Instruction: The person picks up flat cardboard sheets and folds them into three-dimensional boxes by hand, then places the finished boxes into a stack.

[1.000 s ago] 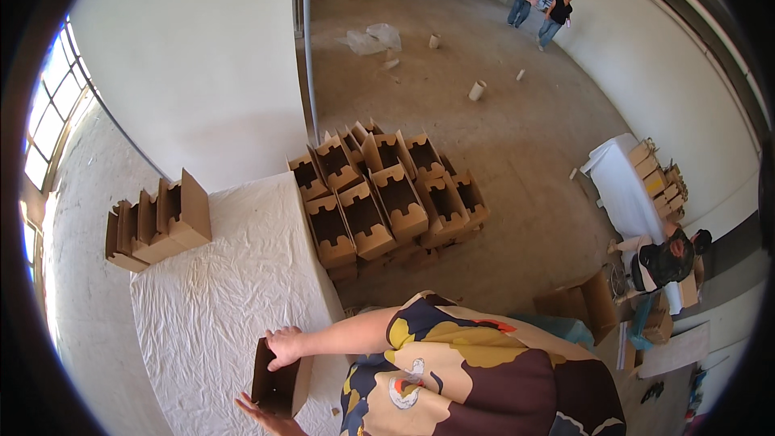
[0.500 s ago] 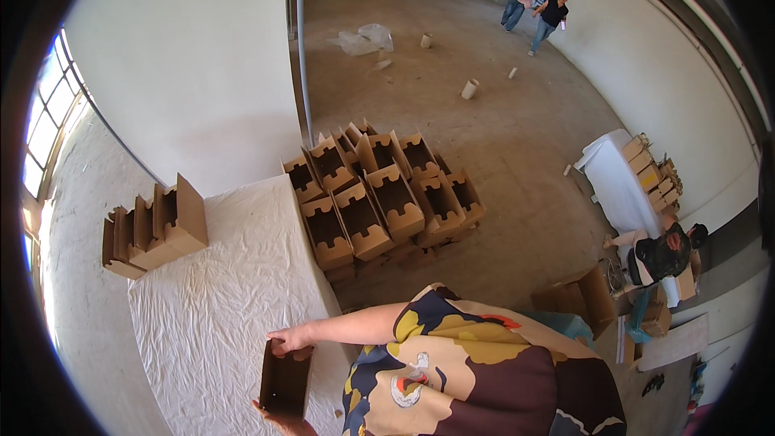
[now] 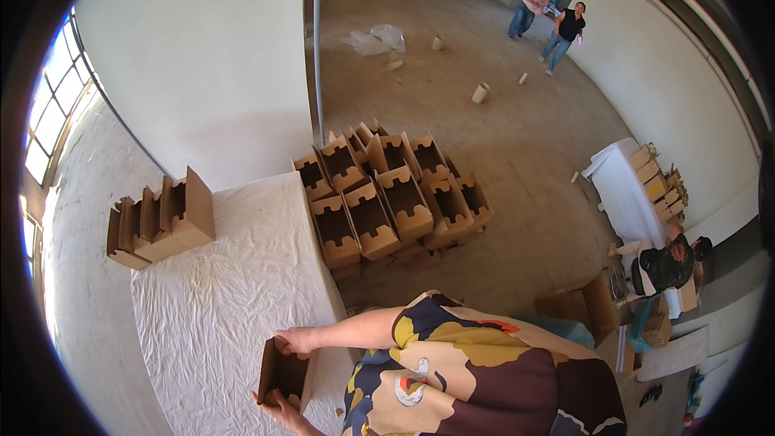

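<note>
A small open-topped brown cardboard box (image 3: pixel 284 371) is between my two hands at the near end of the white-covered table (image 3: pixel 234 274). My right hand (image 3: pixel 297 341) grips its far end, the thumb over the rim. At the near end my left hand (image 3: pixel 282 410) is closed on the wall, with fingers reaching over the edge. The inside of the box is dark, and I see nothing in it. Part of my left forearm is cut off by the lower edge of the view.
Several similar boxes (image 3: pixel 161 222) stand in a row at the table's far left corner. A large stack of open boxes (image 3: pixel 395 202) sits beyond the table. Two people (image 3: pixel 549 24) are at the back; another person (image 3: pixel 666 265) works at the right, near a white-covered table (image 3: pixel 626 186).
My left hand has come up and over the near end of the box, which looks tipped differently. The two people at the back have come a little closer. The whole view has shifted slightly.
</note>
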`<state>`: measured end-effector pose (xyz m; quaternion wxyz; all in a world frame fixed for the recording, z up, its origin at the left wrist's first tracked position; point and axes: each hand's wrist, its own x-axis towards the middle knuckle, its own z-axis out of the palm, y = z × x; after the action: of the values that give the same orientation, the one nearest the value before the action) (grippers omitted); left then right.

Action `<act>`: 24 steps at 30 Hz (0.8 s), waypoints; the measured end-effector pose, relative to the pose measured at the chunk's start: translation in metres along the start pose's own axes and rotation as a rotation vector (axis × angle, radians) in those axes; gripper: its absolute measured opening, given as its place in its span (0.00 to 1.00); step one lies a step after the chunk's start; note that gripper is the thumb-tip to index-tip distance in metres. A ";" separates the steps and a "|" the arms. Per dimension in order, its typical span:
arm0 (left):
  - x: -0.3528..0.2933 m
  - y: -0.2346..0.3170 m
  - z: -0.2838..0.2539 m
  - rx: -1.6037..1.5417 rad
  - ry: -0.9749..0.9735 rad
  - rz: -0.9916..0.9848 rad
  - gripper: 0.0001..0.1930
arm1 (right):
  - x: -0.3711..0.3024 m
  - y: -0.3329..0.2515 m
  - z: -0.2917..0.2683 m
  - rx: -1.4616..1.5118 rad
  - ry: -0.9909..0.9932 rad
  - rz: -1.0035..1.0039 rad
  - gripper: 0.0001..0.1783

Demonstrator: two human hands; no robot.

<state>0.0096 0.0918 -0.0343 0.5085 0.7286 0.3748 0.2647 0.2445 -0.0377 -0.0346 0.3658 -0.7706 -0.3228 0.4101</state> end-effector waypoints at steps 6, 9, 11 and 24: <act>0.009 -0.055 -0.004 -0.162 0.003 -0.051 0.27 | 0.000 -0.004 0.000 -0.034 0.010 0.036 0.32; 0.009 -0.051 -0.002 -0.099 0.005 -0.017 0.26 | -0.002 -0.004 -0.001 -0.034 0.031 0.044 0.32; 0.011 -0.050 -0.003 -0.095 0.034 -0.036 0.25 | -0.004 -0.007 -0.003 -0.035 0.024 0.036 0.32; 0.013 -0.025 -0.005 -0.106 -0.013 -0.134 0.23 | -0.007 -0.013 -0.016 -0.070 -0.087 0.091 0.38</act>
<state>0.0064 0.1102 -0.0565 0.5655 0.6756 0.4049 0.2447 0.2528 -0.0418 -0.0145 0.3052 -0.7783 -0.3173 0.4477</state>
